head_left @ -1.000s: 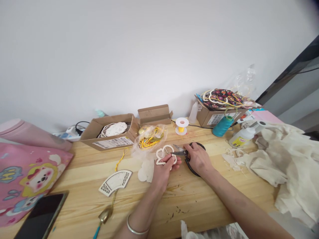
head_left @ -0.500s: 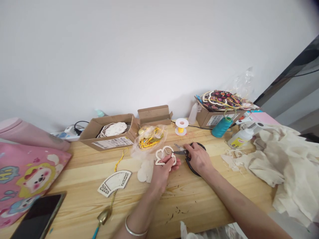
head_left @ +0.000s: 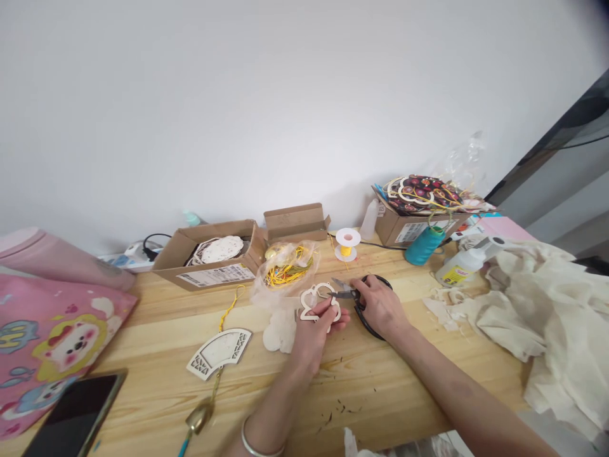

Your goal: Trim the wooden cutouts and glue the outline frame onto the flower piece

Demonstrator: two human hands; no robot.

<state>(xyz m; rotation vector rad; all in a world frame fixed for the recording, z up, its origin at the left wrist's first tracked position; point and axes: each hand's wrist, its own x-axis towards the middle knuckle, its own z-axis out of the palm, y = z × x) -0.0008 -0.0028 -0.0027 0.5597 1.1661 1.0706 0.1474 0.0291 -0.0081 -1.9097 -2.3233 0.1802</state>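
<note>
My left hand (head_left: 320, 325) is closed on a pale, cloud-shaped wooden frame (head_left: 309, 296) with open cut-outs, thumb on top. Black-handled scissors (head_left: 371, 322) are in my right hand (head_left: 380, 306), their blades parted and one tip reaching into the frame's upper opening. Whether the blade touches the wood I cannot tell. Just left of my left hand lies a white scalloped piece (head_left: 278, 331). Farther left is a fan-shaped wooden frame (head_left: 219, 352) with a yellow cord loop (head_left: 230, 307).
Behind my hands are a bag of yellow cords (head_left: 287, 270), a yellow thread spool (head_left: 347, 244) and cardboard boxes (head_left: 216, 275). A teal thread cone (head_left: 424, 245), a glue bottle (head_left: 459, 266) and crumpled cream cloth (head_left: 518, 311) lie right. A phone (head_left: 76, 416) and spoon (head_left: 200, 416) are left.
My left hand and the cloud-shaped frame have shifted slightly right, closer to the scissors. My right hand has barely moved and keeps hold of the scissors.
</note>
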